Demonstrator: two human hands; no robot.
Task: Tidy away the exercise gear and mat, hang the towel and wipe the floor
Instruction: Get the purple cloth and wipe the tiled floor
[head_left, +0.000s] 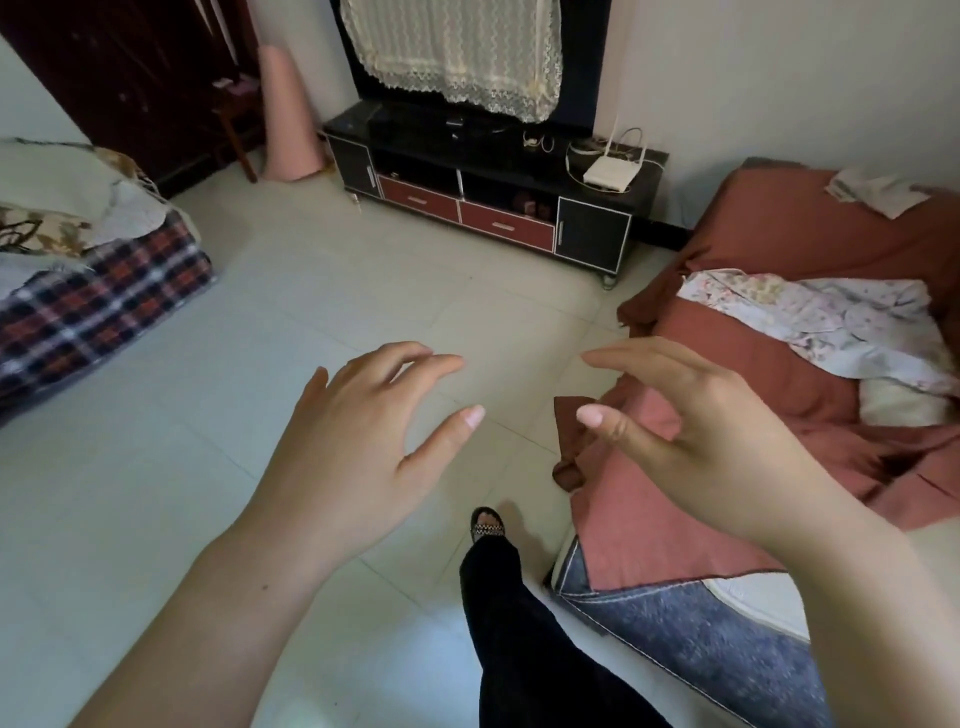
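Note:
Both of my hands hover in front of me over the pale tiled floor (322, 291). My left hand (363, 431) is palm down with its fingers spread and holds nothing. My right hand (691, 421) is empty too, fingers curved and apart, just above the edge of a red-covered couch (779, 244). A rolled pink mat (285, 119) stands upright in the far corner beside the TV stand (488, 192). No towel or exercise gear shows clearly.
A seat with a plaid blanket (88, 306) sits at the left. A floral cloth (831, 327) lies on the red couch. A white router (608, 174) rests on the black TV stand. My leg and sandalled foot (488, 525) stand on the floor below my hands.

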